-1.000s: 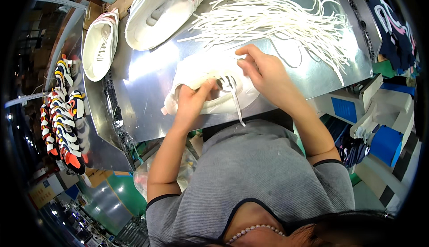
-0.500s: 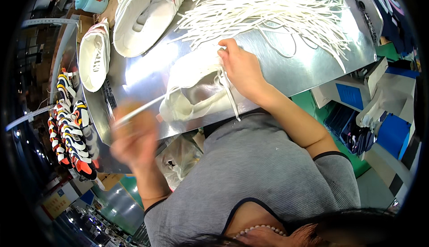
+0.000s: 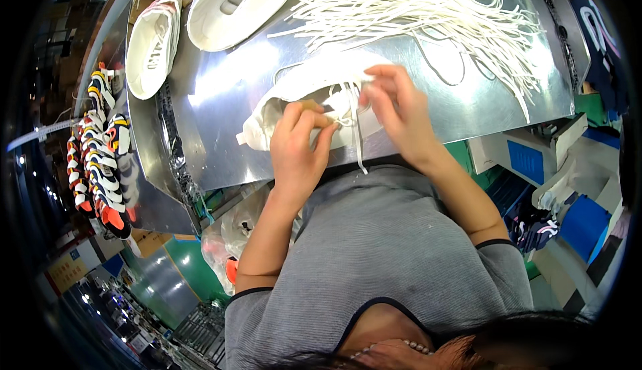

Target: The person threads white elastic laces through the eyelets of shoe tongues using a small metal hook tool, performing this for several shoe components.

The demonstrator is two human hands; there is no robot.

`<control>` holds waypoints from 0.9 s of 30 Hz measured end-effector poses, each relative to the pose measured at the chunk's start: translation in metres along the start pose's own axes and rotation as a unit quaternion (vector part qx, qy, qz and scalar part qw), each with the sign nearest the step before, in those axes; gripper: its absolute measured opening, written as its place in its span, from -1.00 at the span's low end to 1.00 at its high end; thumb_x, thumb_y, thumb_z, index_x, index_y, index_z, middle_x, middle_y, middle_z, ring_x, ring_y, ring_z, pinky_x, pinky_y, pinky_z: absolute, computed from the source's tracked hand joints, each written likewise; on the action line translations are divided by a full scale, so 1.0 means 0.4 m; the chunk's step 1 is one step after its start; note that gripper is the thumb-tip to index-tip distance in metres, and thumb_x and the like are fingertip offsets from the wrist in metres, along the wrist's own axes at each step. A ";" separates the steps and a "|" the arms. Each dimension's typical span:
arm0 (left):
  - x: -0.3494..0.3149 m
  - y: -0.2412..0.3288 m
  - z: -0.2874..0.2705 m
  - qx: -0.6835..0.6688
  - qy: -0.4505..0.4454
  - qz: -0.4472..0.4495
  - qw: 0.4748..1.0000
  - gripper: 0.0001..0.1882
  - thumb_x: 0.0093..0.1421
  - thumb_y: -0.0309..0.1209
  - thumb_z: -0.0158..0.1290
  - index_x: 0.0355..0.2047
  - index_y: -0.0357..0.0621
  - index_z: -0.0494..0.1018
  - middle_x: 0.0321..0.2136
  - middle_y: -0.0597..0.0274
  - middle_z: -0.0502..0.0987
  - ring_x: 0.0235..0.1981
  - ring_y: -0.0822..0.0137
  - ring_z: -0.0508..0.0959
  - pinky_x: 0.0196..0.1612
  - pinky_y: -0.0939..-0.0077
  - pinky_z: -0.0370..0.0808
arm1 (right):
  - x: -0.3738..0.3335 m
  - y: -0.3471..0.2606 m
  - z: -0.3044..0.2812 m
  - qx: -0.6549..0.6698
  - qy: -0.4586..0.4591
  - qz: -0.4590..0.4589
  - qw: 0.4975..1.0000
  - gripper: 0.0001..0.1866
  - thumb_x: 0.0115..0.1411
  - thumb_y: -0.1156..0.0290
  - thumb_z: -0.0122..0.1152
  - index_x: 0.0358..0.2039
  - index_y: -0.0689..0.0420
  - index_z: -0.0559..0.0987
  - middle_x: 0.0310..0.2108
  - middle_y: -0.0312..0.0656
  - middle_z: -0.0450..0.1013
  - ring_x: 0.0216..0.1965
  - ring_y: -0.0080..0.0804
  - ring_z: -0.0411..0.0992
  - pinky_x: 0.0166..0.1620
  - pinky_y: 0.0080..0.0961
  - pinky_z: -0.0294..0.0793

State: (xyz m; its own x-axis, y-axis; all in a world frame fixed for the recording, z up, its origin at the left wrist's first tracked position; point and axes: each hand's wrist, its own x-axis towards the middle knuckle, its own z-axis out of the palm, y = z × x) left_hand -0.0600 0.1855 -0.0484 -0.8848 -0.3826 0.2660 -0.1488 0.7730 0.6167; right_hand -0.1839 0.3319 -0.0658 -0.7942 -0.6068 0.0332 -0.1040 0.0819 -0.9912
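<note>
A white shoe (image 3: 309, 83) lies on its side on the metal table, its opening facing me and its heel at the left. My left hand (image 3: 299, 148) reaches over the opening, thumb and forefinger pinched on a white shoelace (image 3: 358, 134) at the eyelets. One lace end dangles over the shoe's near side. Across from it, my right hand (image 3: 403, 114) has curled fingers on the shoe's lacing edge toward the toe. Its fingertips partly cover the eyelets there.
A big heap of loose white laces (image 3: 428, 15) spreads over the table (image 3: 234, 136) beyond the shoe. White shoes (image 3: 148, 55) stand at the far left. Colourful shoes (image 3: 101, 149) are lined up left of the table; open boxes (image 3: 535, 149) are at the right.
My left hand has come from the left, where it pulled a lace taut, to the shoe's eyelets. The right hand has shifted slightly along the lacing edge. The view has moved a little.
</note>
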 end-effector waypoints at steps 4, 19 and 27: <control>0.010 -0.007 0.008 -0.004 0.003 -0.037 0.999 -0.80 0.08 -0.47 0.29 -0.34 -0.21 0.50 -0.34 0.06 0.57 -0.34 0.05 0.59 -0.30 0.27 0.48 | -0.098 -0.006 0.003 -0.045 -0.052 -0.024 0.997 -0.80 0.35 0.44 0.11 -0.05 0.18 0.42 -0.41 -0.06 0.59 -0.41 -0.18 0.59 -0.35 -0.37 0.49; 0.001 -0.020 0.006 -0.027 -0.007 -0.027 0.999 -0.76 0.08 -0.47 0.34 -0.29 -0.24 0.53 -0.38 0.07 0.63 -0.41 0.13 0.63 -0.34 0.40 0.52 | -0.066 -0.020 0.017 -0.152 -0.108 0.031 0.982 -0.84 0.33 0.40 0.13 -0.22 0.20 0.40 -0.52 -0.09 0.54 -0.48 -0.09 0.54 -0.39 -0.27 0.48; -0.030 -0.034 0.025 -0.054 -0.013 0.059 0.997 -0.76 0.10 -0.61 0.26 -0.22 -0.26 0.49 -0.37 0.06 0.63 -0.41 0.10 0.63 -0.37 0.38 0.51 | -0.045 -0.009 0.077 -0.263 -0.097 -0.008 0.960 -0.88 0.33 0.38 0.07 -0.26 0.14 0.39 -0.42 -0.06 0.53 -0.42 0.00 0.52 -0.38 -0.17 0.46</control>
State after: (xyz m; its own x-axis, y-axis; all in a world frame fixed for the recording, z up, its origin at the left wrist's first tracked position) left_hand -0.0517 0.1847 -0.0674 -0.9049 -0.2775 0.3229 0.0041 0.7527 0.6584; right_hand -0.1509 0.3180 -0.0667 -0.6692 -0.7426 -0.0274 -0.4438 0.4290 -0.7868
